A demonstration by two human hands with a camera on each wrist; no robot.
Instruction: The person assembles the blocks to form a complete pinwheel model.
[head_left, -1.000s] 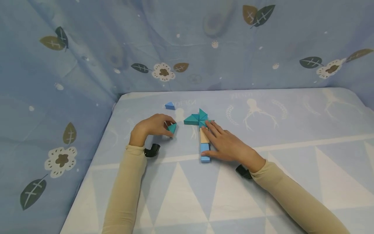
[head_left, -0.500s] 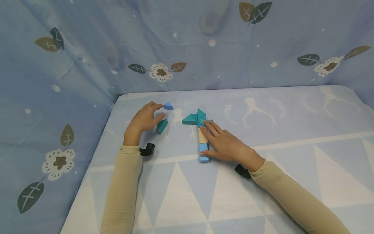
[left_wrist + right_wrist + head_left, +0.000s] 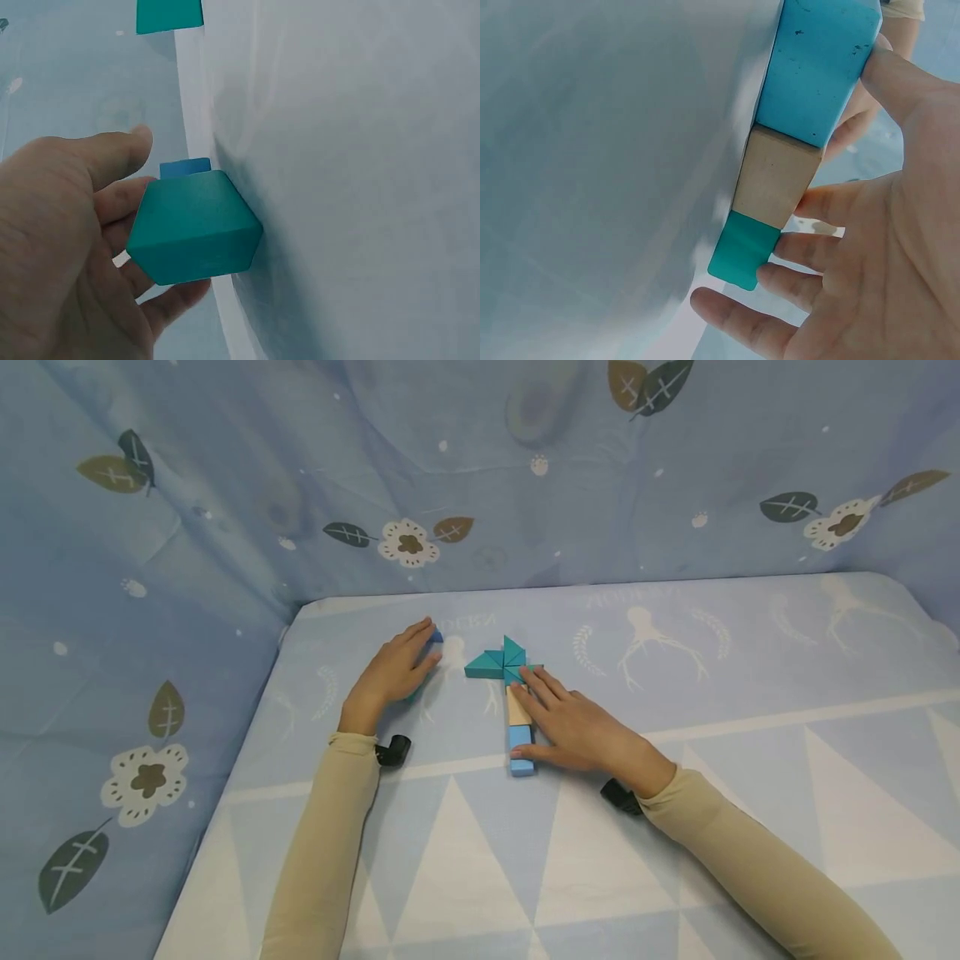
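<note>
My left hand (image 3: 393,672) reaches over a small blue triangular block (image 3: 438,636), fingers extended and mostly covering it. Close to the thumb stands a loose teal block (image 3: 195,225), largely hidden under the hand in the head view. Whether the fingertips touch the blue block (image 3: 185,168) cannot be made out. My right hand (image 3: 581,727) rests along the right side of a row of blocks, its fingers nearly straight. That row has teal triangular blocks (image 3: 485,667) at the far end, then a plain wooden block (image 3: 518,707) and a light blue block (image 3: 521,739) nearest me.
A pale patterned cloth (image 3: 480,877) covers the table. Blue printed fabric (image 3: 570,518) hangs behind it and along the left side. A black wrist camera (image 3: 393,750) sits by the left wrist, another black one (image 3: 621,797) by the right.
My left hand has let go of the teal block, leaving it on the table, and has moved away from me to the blue triangular block. The right hand stays on the row.
</note>
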